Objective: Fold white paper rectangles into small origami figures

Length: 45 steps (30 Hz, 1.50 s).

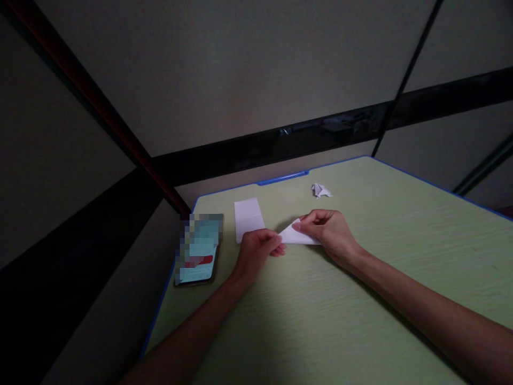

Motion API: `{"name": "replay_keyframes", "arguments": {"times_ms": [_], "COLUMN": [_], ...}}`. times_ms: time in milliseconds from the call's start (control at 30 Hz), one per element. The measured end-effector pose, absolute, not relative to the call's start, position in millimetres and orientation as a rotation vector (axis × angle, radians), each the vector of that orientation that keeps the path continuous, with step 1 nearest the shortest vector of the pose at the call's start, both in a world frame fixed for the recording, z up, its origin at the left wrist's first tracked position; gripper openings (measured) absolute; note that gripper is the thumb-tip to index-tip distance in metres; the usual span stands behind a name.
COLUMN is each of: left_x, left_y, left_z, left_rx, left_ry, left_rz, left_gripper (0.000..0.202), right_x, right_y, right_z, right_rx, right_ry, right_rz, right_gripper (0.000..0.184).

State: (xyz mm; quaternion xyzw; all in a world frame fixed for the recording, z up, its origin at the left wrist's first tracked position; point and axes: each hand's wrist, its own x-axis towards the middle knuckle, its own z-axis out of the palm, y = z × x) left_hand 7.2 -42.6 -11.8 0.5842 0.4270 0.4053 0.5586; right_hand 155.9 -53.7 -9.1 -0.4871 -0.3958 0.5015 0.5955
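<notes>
A white sheet of paper, folded into a triangle, is held between both hands just above the table. My left hand pinches its left corner between thumb and fingers. On the other side, my right hand grips the paper near its top and right end, with the thumb pressed on the front face. Fingers cover part of the right end. Behind my left hand lies a flat white rectangle of paper. Farther back, a small folded paper figure rests on the table.
A phone with a lit screen, partly blurred out, lies at the left edge of the pale green table. Blue trim runs along the table's rim. Panelled walls with a dark band stand close behind and to the left.
</notes>
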Motion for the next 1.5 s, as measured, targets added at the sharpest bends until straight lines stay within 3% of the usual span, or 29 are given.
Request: {"name": "replay_keyframes", "arguments": {"times_ms": [267,967,1500], "left_x": [10.3,10.8,7.1], "left_y": [-46.2,-47.2,-45.4], "left_z": [-10.4,-8.7,-5.7], "left_rx": [1.603,1.589,1.621], "left_ry": [1.009,1.039,0.981], "left_rz": [0.76,0.837,0.474], "left_gripper": [0.019,0.022,0.015], "right_x": [151.3,150.0,151.5], "right_y": [-60.1,-57.6,-61.2], "right_z": [-7.2,-8.5,-10.7], "right_rx": [-1.135,-1.091,-1.188], "right_ry": [-1.168,-1.425,-1.633], "right_rz": [1.211,1.236,1.022], "right_gripper": [0.02,0.024,0.021]}}
